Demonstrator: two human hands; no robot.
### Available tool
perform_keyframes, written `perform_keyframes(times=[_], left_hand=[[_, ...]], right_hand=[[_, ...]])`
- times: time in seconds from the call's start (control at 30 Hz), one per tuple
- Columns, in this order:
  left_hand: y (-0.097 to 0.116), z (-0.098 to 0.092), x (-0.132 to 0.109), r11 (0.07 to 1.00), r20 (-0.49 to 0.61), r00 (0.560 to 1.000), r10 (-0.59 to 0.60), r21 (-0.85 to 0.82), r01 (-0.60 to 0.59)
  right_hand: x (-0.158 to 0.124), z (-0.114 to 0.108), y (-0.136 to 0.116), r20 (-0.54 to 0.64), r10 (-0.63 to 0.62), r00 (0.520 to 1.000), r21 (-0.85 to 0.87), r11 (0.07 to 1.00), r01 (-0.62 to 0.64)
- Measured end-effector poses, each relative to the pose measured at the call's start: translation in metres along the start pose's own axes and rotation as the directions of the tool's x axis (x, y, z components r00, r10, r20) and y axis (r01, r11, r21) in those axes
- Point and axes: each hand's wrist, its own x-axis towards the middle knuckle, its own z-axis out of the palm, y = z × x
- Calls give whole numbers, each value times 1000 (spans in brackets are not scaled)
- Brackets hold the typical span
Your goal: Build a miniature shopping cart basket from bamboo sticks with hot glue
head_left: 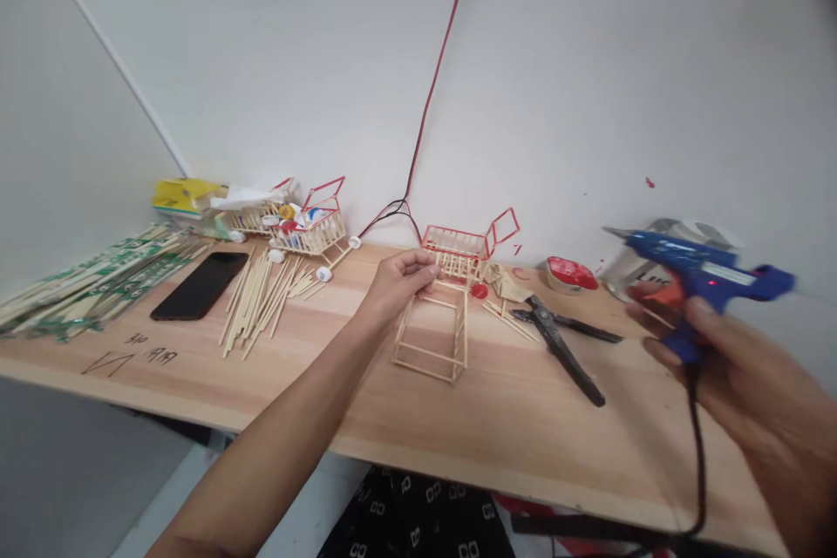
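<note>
My right hand (725,349) holds a blue glue gun (693,266) by its handle at the right, its nozzle pointing left and a black cord hanging down. Near the middle, my left hand (405,279) is closed, thumb against fingers, just above the far end of an open rectangular frame of thin sticks (428,359) on the wooden table (523,453). Whatever is between those fingertips is too small to make out. Behind it stands a small stick cart (456,251) with red edges and a red handle.
Loose sticks (258,301), a black phone (200,286) and packaged sticks (98,279) lie at the left. A filled stick cart (310,231) stands behind them. Black cutters (562,349), a red-filled tub (571,273) and a white container (680,231) are at the right.
</note>
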Motion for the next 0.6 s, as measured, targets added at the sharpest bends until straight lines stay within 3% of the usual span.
perform_keyframes(times=[0.07,0.23,0.33,0.6], left_hand=[[0,0,0,1000,-6,1000,8,12,-8],[0,1,0,996,-35,999,41,83,-38],[-1,2,1,994,-67,996,54,100,-47],[-9,2,2,975,-94,988,121,198,-100]], right_hand=[[8,35,-10,89,41,995,255,965,-62],[7,86,-16,302,-50,952,363,929,-67],[5,99,-10,381,-92,920,368,928,-59],[-1,110,5,461,-18,887,225,969,-98]])
